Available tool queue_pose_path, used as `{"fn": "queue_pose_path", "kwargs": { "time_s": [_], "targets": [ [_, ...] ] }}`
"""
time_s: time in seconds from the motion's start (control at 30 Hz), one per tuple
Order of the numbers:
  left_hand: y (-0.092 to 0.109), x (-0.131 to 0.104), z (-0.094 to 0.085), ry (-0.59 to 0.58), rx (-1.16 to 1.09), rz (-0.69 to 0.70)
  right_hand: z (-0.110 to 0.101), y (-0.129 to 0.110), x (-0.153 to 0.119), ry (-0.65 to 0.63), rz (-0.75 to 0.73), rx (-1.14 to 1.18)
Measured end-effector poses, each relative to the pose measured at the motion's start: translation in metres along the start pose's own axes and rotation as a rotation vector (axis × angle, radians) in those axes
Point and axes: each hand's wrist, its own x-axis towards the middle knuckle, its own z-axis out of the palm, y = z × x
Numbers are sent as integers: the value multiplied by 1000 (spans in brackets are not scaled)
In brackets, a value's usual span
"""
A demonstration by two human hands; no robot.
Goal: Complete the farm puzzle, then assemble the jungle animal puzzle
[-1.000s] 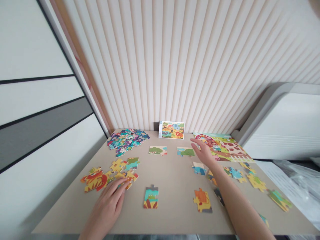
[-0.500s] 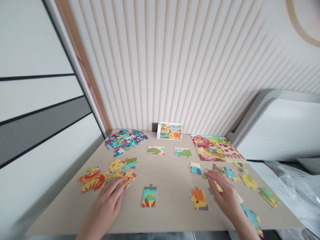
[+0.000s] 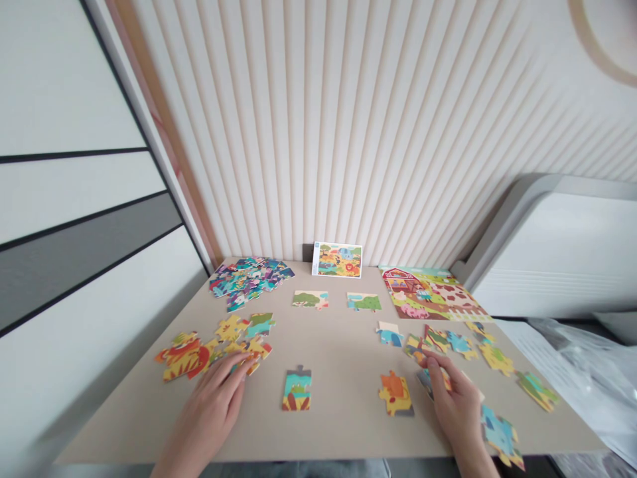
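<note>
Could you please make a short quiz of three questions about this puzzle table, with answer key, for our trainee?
1. Multiple choice: on which side of the standing, white-bordered rectangular picture card does the flat, colourful farm picture with a red barn lie? (a) left (b) right
2. True or false: the heap of purple-and-blue cardboard puzzle pieces lies at the front edge of the beige flat table.
3. Short answer: over which things does the person's left grip rest?

Key
1. b
2. False: the heap lies at the back left.
3. The cluster of yellow-and-orange cardboard puzzle pieces on the table's left side.
</note>
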Motion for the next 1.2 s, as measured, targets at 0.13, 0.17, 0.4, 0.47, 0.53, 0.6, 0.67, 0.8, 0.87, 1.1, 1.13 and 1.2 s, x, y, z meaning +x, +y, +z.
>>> {"fn": "queue_pose_path", "kwargs": {
  "time_s": [0.13, 0.17, 0.4, 0.47, 0.53, 0.6, 0.67, 0.8, 0.87, 1.1, 1.13, 1.2],
  "targets": [
    [0, 0, -1, -3, 7, 12, -1, -11, -1, 21, -103, -47],
    [0, 0, -1, -12, 7, 15, -1, -13, 0, 25, -122, -51],
    [-4, -3, 2, -34, -7, 9, -3, -19, 1, 17, -163, -67],
    [-4, -4, 2, -33, -7, 9, -3, -19, 1, 18, -166, -67],
    [-4, -3, 1, -27, -4, 12, -3, -19, 0, 23, -167, -65],
    [-3, -2, 0, -19, 1, 15, -2, -18, -1, 30, -165, -64],
    [-1, -1, -1, -10, 3, 22, -2, -17, -1, 41, -166, -60],
    [0, 1, -4, 3, -3, 20, -3, -17, -2, 60, -201, -49],
    [-1, 1, -4, 2, -5, 20, -2, -19, -3, 69, -246, -60],
    [-14, -4, 3, -12, 15, 62, -28, -29, -20, -13, -599, -22],
    [-15, -4, 4, -6, 12, 70, -38, -28, -24, -34, -616, -51],
    [-18, -2, 5, 19, 4, 92, -61, -21, -32, -17, -564, -146]
  ]
}}
